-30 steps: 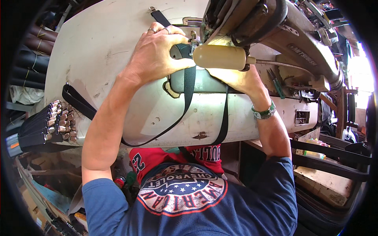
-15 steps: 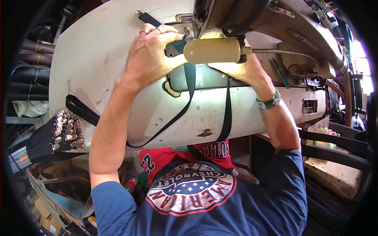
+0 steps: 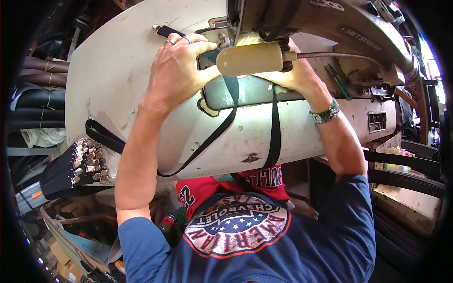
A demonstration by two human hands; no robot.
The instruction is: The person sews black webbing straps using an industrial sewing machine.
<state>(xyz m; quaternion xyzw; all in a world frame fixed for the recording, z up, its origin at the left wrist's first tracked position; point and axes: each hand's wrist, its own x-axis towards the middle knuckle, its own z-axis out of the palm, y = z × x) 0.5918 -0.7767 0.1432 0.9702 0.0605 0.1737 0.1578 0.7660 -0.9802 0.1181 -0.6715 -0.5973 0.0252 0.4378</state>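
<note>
My left hand (image 3: 177, 70) curves beside the sewing machine's needle area, thumb and fingers closed around a black strap (image 3: 212, 129). The strap's metal clip end (image 3: 156, 28) sticks out beyond the knuckles, and its long part loops down over the table's near edge. Past the beige lamp (image 3: 250, 59), my right hand (image 3: 299, 78) reaches under the sewing machine (image 3: 325, 26); lamp and machine hide most of its fingers. A second hanging length of black strap (image 3: 273, 132) drops near the right hand. Lamplight falls on the metal machine bed (image 3: 255, 92), partly hidden by the lamp.
A bundle of black straps with metal clips (image 3: 89, 162) rests at the table's left end. Green-handled snips (image 3: 339, 82) lie right of the machine. Dark rolls of material (image 3: 45, 87) are stacked farther left. More black straps (image 3: 406, 162) hang at the right.
The metal clip end has shifted a little left and nearer to me. Both hands keep about the same places by the machine. The whole view has turned slightly.
</note>
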